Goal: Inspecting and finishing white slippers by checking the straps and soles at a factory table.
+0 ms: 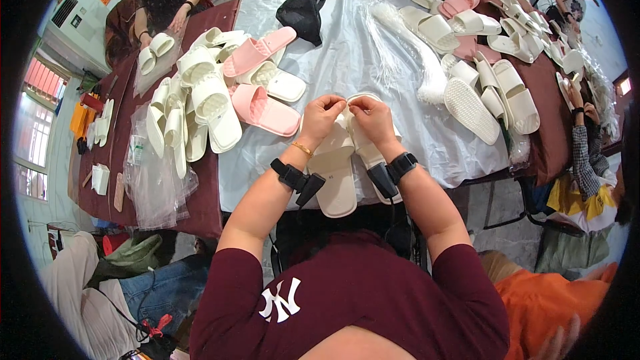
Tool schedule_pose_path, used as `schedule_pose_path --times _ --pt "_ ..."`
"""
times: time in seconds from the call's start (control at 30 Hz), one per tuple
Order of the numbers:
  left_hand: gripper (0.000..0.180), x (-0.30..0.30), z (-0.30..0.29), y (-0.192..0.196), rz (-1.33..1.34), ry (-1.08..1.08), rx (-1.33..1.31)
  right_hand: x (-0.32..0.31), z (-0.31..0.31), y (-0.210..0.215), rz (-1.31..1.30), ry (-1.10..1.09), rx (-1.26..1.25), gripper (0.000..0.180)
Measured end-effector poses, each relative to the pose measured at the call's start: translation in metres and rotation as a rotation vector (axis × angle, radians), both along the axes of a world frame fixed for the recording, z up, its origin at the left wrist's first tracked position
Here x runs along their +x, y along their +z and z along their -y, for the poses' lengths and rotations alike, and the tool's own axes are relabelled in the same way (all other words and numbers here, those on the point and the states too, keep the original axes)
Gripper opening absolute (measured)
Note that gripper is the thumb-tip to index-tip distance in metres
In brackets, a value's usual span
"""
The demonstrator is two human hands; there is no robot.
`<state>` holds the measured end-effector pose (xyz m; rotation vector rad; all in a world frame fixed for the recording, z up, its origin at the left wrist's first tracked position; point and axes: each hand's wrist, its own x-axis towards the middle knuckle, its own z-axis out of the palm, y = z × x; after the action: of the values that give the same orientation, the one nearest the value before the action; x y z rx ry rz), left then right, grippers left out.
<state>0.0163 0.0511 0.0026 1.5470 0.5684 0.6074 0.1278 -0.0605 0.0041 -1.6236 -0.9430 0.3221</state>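
A pair of cream slippers [335, 187] lies side by side at the table's near edge, toes toward me. Above their far ends, my left hand [321, 120] and my right hand [375, 121] meet with fingertips pinched close together. Whatever sits between the fingertips is too small to make out. My wrists rest low over the slippers, hiding part of their straps. Left of my hands, a pink slipper [265, 111] leans against a heap of cream slippers [217, 108]. Off to the right is a bundle of thin white strands [432, 73].
Another heap of slippers [512, 97] covers the right side, one sole [472, 108] facing up. Clear plastic bags [155, 180] hang over the left edge. A black bag [301, 15] lies on the white plastic sheet [267, 167]. Other people work around the table.
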Motion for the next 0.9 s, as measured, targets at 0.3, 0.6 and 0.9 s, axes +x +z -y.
schedule_pose_path --times 0.3,0.6,0.9 --pt "0.015 -0.002 0.001 -0.002 -0.031 0.015 0.049 -0.001 -0.001 0.000 0.039 -0.024 -0.016 0.012" --pt "0.017 -0.004 0.000 -0.003 -0.009 0.010 0.030 -0.002 -0.003 -0.004 0.039 -0.014 -0.034 0.012" --pt "0.015 0.000 0.004 -0.003 -0.027 0.029 0.052 0.004 -0.005 -0.013 0.022 -0.051 -0.019 0.013"
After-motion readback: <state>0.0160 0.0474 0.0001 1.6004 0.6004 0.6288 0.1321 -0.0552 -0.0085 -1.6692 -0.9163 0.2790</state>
